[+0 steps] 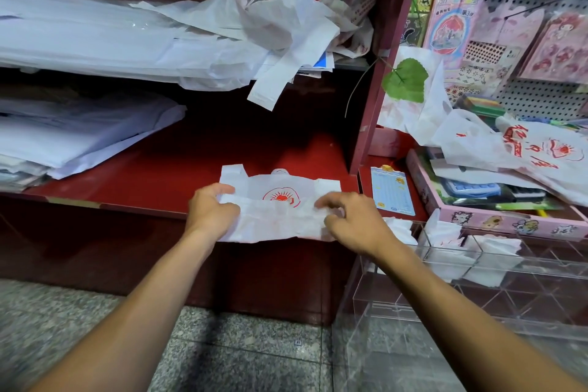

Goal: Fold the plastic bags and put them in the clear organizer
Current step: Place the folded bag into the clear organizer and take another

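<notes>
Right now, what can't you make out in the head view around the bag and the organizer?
- Right hand: fingertips motion-blurred, so its exact grip on the plastic bag is unclear.
- Bag's left edge: covered by the left hand.
- Clear organizer: right end cut off by the frame edge; folded bags inside blur through glare, count unknown.
- Upper shelf pile: bags overlap, number unreadable.

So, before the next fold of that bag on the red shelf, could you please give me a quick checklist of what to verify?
1. Left hand grips the plastic bag at its left edge: ok.
2. Right hand pinches its right edge: ok.
3. Bag lies flat on the red shelf: partly; near edge overhangs, not ok.
4. Handles aligned: cannot tell.
5. Clear organizer within reach on the right: ok.
6. Free compartment there: ok, front ones look empty.
</notes>
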Motion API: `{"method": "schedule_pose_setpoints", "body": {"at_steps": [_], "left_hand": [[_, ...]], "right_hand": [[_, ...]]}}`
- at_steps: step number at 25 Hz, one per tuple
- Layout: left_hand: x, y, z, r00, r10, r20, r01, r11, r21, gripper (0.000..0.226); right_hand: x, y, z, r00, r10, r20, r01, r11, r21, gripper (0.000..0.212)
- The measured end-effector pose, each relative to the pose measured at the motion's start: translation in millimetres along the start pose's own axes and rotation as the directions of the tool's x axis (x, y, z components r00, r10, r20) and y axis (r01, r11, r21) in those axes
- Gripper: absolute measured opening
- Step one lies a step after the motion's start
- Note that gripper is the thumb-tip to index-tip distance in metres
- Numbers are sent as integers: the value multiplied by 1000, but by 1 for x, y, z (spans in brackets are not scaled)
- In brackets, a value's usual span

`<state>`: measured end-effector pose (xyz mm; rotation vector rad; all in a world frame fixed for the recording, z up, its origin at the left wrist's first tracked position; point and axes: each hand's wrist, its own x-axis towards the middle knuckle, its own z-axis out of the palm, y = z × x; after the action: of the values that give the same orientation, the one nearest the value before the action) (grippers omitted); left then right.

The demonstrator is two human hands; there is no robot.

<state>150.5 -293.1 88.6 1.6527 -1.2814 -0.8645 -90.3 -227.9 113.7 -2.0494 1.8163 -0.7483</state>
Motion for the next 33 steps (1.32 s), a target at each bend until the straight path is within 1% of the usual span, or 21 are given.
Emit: {"method": "schedule_pose_setpoints", "body": {"at_steps": [1,2,3,4,5,7,8,9,11,12,13,15,16,18,20,22,24,27,30,32,33], "left_hand": [[-1,-1,1,1000,8,-7,-8,999,44,52],[-1,-1,0,1000,12,-8,-12,997,78,54],[0,-1,0,1000,29,-11,-27,992,126,57],[1,-2,1,998,69,-12,-65,975,212,59],[0,-1,2,992,126,6,-121,934,336,61],[-5,3,5,964,249,97,-262,802,536,65],[-6,6,6,946,281,164,-324,757,568,66],[-7,7,9,932,284,223,-361,745,561,65],[-8,6,11,923,274,270,-380,762,525,60],[-7,4,10,924,275,267,-377,776,505,58],[-6,2,9,925,278,258,-374,789,488,56],[-4,-1,7,924,290,251,-377,807,455,56],[-4,-2,7,922,295,252,-381,812,442,55],[-3,-4,6,921,294,257,-381,818,431,55],[0,-6,6,918,294,267,-388,810,439,55],[2,-8,6,914,299,275,-396,804,444,55],[4,-9,7,917,297,267,-390,811,436,54],[3,-8,7,921,294,255,-380,822,424,54],[3,-9,8,918,301,259,-387,819,423,53],[2,-10,9,922,292,254,-376,827,418,52],[1,-10,9,925,289,248,-371,833,411,52]], "right_hand": [[-1,-4,-3,996,91,-16,-86,977,197,48],[2,-7,-5,979,203,-29,-172,891,421,47],[4,-8,-6,955,297,-20,-236,797,556,45],[4,-8,-6,940,340,-6,-272,762,588,41],[4,-7,-6,946,323,-17,-267,811,520,37],[3,-5,-5,978,209,6,-204,949,240,29],[2,-6,-2,984,178,30,-180,971,154,29],[3,-4,1,983,168,69,-176,975,138,30],[5,-6,4,979,163,123,-187,957,224,37],[5,-8,5,981,160,108,-183,949,256,44],[6,-7,5,987,145,65,-157,953,257,44],[5,-5,2,993,109,-40,-100,980,172,36],[5,-4,0,993,101,-58,-94,988,124,32],[3,-2,-4,994,110,10,-110,992,66,24],[2,-4,-4,990,109,93,-115,991,63,23],[2,-4,-3,979,111,169,-135,981,139,36],[3,0,-3,982,108,158,-128,984,127,47],[5,9,-3,989,51,142,-48,998,-29,54],[2,11,0,999,7,49,-2,996,-86,42],[10,17,3,999,40,-10,-40,991,-125,33],[16,19,5,999,54,-5,-54,988,-144,31]]}}
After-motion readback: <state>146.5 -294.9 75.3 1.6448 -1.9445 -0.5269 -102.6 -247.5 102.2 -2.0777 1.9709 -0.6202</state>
